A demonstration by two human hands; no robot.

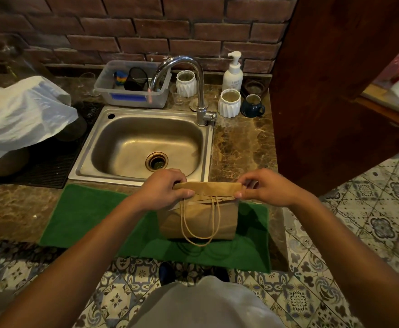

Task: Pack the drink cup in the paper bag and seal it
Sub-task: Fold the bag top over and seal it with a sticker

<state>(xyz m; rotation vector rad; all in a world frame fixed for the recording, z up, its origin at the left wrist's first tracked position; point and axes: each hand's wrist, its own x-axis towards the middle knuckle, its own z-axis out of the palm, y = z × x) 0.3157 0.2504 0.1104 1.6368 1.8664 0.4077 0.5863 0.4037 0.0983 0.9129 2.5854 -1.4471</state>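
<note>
Both arms extended forward; left hand [164, 189] and right hand [268, 188] level, fingers curled, pinching.

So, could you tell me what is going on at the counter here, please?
A person is closing a brown paper bag that stands on a green mat in front of the sink. The left hand and the right hand each pinch one end of the bag's folded-over top. The fold is made, but nothing visibly fastens it. One twine handle hangs down the front. The drink cup is not visible, so I cannot confirm that it is inside.
</note>
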